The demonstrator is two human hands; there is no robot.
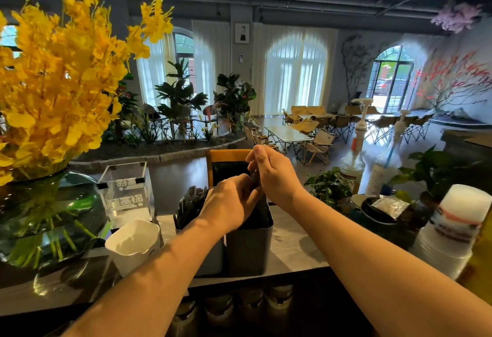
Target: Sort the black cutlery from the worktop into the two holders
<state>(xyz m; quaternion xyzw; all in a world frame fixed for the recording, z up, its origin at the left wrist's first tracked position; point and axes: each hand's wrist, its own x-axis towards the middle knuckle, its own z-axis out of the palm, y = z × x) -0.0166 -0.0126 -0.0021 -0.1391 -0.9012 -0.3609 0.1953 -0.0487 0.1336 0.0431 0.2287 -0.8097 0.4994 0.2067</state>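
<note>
Sorting under way, your hands close together.
Black plastic cutlery stood bunched in the pale grey left holder. Your left hand curled over the dark grey square right holder, but I could not tell what it gripped. Your right hand pinched a black utensil handle above that holder.

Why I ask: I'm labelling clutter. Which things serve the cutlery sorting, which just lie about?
Job: left hand, right hand, black cutlery they hold, left holder, right holder.
Lying about: white jug, flower vase, clear box, pump bottles, cup stack.
</note>
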